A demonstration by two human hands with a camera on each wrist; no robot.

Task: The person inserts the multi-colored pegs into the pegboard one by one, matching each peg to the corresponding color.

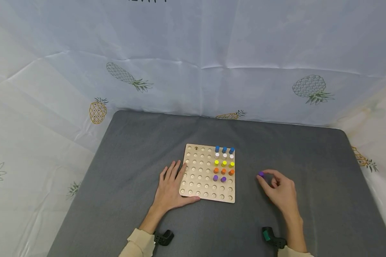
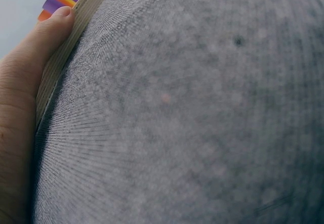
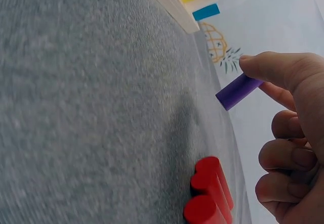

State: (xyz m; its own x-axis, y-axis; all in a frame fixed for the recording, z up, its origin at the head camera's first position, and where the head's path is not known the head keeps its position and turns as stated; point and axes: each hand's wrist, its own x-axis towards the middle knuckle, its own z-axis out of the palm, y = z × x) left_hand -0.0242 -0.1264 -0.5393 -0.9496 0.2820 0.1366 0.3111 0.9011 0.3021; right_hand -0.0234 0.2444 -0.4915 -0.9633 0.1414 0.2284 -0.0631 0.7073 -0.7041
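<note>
A pale wooden pegboard (image 1: 196, 180) lies on the table, with round holes across it. My left hand (image 1: 168, 189) rests along its left side and near corner, fingers straight, thumb on the near edge. Thumb and forefinger of my right hand (image 1: 280, 192) pinch a purple peg (image 3: 238, 91), raised off the table to the board's right. The board's right-hand columns hold three each of blue pegs (image 1: 224, 150), white pegs (image 1: 224, 156), yellow pegs (image 1: 224, 163) and orange pegs (image 1: 223, 171), plus two purple pegs (image 1: 215, 177).
Several red pegs (image 3: 201, 210) lie on the grey table (image 1: 122, 200) beneath my right hand; that hand hides them in the head view. A pineapple-printed cloth (image 1: 180, 85) hangs behind the table.
</note>
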